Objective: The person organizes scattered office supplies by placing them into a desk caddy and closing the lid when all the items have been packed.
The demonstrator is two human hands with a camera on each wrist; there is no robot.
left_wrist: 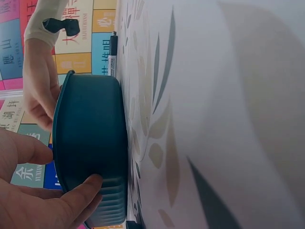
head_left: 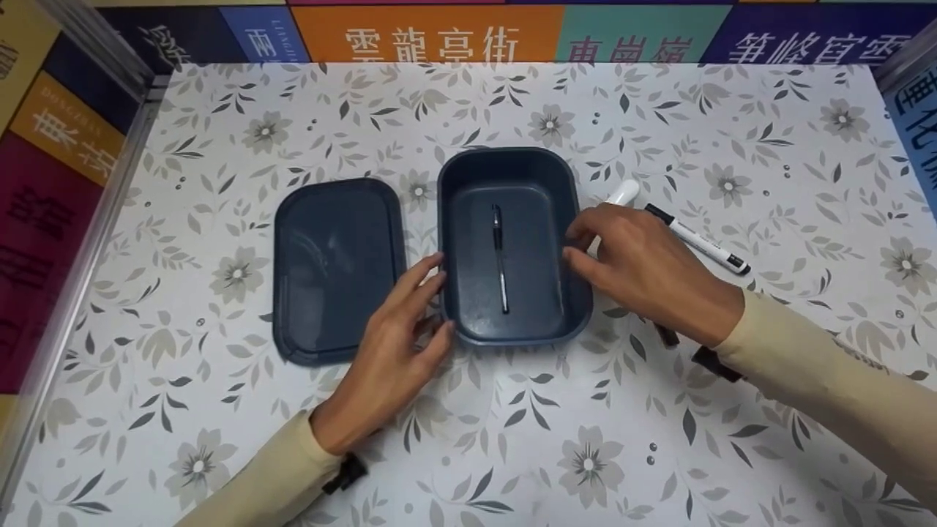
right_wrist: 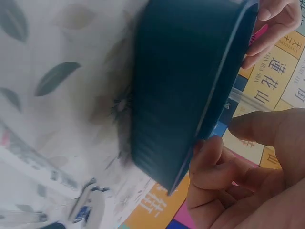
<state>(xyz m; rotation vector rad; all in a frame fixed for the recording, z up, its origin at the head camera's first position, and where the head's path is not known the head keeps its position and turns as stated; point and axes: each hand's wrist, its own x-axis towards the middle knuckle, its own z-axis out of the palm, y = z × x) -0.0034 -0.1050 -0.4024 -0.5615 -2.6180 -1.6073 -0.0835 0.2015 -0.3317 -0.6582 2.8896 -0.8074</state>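
A dark blue rectangular box (head_left: 512, 338) stands without its lid, with a black-gripped pen (head_left: 500, 256) lying inside on its floor. My left hand (head_left: 395, 351) is at the box's left side; in the left wrist view its fingertips (left_wrist: 93, 183) touch the outer wall and the thumb is near the rim. At the right rim is my right hand (head_left: 637, 256), its fingers bent right at the edge. In the right wrist view its thumb (right_wrist: 252, 129) stands apart from the fingers, with nothing seen between them. The matching dark blue lid (head_left: 337, 271) lies flat left of the box.
Right of the box lies a white marker with black ends (head_left: 699, 240). A rounded white object (head_left: 624, 192) shows partly behind my right hand, and a small dark brown end (head_left: 666, 334) below it. Panels with large characters (head_left: 432, 33) border the flowered tabletop (head_left: 512, 454).
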